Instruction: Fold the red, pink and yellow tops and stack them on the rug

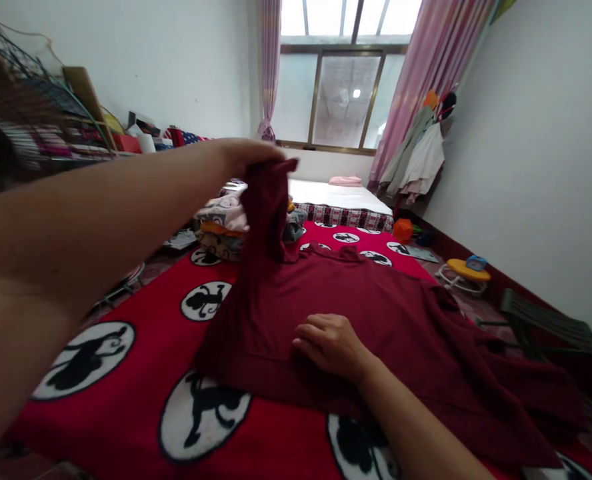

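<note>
A dark red garment (376, 313) lies spread on a red blanket (141, 347) printed with black monkeys in white circles. My left hand (243, 155) is closed on a part of the garment, perhaps a sleeve, and holds it lifted above the rest. My right hand (331, 343) lies flat on the garment's middle, fingers pointing left and lightly curled, pressing the cloth down.
A pile of folded clothes (226, 230) sits beyond the garment. Behind it is a low mattress (341, 200) under a window with pink curtains. A wire rack (36, 113) stands at the left; toys (463, 270) and a green chair (546, 323) at the right.
</note>
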{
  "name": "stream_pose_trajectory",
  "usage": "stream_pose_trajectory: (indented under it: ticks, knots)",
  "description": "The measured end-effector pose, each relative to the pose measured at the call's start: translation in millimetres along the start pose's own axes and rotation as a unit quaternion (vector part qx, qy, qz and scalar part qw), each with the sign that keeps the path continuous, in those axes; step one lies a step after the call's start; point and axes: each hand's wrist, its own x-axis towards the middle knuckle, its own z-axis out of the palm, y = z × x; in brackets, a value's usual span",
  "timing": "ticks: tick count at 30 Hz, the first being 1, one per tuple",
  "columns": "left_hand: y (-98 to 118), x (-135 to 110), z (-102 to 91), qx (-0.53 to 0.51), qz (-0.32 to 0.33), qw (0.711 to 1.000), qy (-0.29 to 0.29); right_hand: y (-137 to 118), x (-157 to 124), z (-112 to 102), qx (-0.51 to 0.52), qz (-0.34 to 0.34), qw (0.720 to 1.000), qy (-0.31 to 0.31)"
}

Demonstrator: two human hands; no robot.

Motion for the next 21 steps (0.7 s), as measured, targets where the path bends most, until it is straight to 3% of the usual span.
stream_pose_trajectory:
  ticks: [2, 4, 6, 8, 11, 14, 18, 21]
  knots:
    - [40.5, 8.5, 38.9, -0.105, 0.029, 0.991, -0.078, 2.8, -3.8, -0.6, 0.016, 0.017, 1.000, 0.007]
    - [63.5, -5.9, 78.7, -0.271, 0.047, 0.952, -0.133, 6.5, -7.3, -0.6, 0.029, 0.035, 0.999, 0.014]
    - [63.9, -38.1, 113.1, -0.282, 0.064, 0.944, -0.159, 9.7, -9.3, 0.4, 0.044, 0.045, 0.998, 0.022]
    - [45.3, -79.2, 137.1, -0.276, 0.020, 0.945, -0.174, 12.0, -9.1, 2.2, 0.064, 0.056, 0.996, 0.030]
    - [7.4, -141.4, 150.6, -0.181, -0.035, 0.973, -0.138, 13.7, -6.0, 4.0, 0.104, 0.095, 0.990, 0.029]
    - [-9.7, -194.6, 146.9, -0.096, -0.037, 0.986, -0.134, 14.7, -3.7, 2.2, 0.148, 0.135, 0.979, 0.021]
    - [5.0, -242.2, 145.6, -0.013, 0.025, 0.985, -0.172, 18.6, -6.0, -2.4, 0.174, 0.164, 0.970, 0.036]
    - [19.5, -256.0, 156.5, 0.053, 0.035, 0.986, -0.155, 23.1, -8.8, -1.8, 0.160, 0.183, 0.969, 0.051]
